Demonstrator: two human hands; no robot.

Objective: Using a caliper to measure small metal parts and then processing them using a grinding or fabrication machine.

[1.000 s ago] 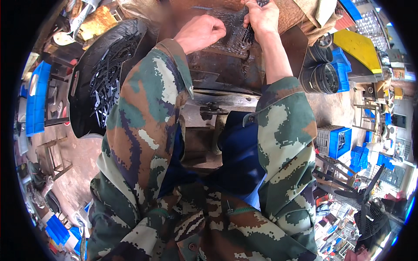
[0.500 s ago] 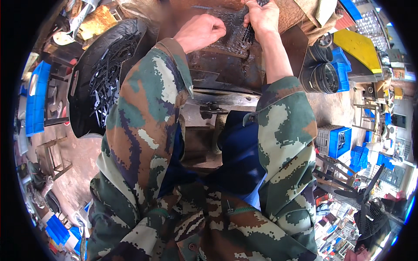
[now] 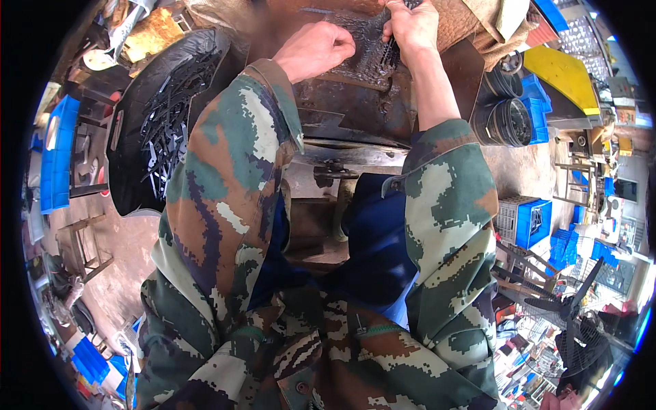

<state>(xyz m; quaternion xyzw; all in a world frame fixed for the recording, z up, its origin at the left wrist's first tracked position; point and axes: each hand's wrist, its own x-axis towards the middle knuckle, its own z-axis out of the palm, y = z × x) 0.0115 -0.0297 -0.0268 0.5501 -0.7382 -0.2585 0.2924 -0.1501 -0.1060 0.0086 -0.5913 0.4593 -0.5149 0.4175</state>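
My left hand (image 3: 316,51) is closed in a pinch, its fingertips curled together over the worktop's left side. Whatever it holds, if anything, is too small or hidden to make out. At the top of the view, my right hand (image 3: 414,29) grips a dark, bristly object like a brush (image 3: 390,56), whose upper part lies behind the fingers. Between the two hands spreads a wet, dark, rough-textured patch (image 3: 365,48) on the brown, stained metal worktop (image 3: 342,102). The hands are apart from each other.
On my left, a black-lined basin (image 3: 126,164) holds many thin dark metal strips (image 3: 164,123). Black buckets (image 3: 506,123) and a blue crate (image 3: 536,109) stand at right, near a yellow panel (image 3: 564,78). Brown sacking (image 3: 447,24) lies beyond my right hand. A fan (image 3: 567,307) stands lower right.
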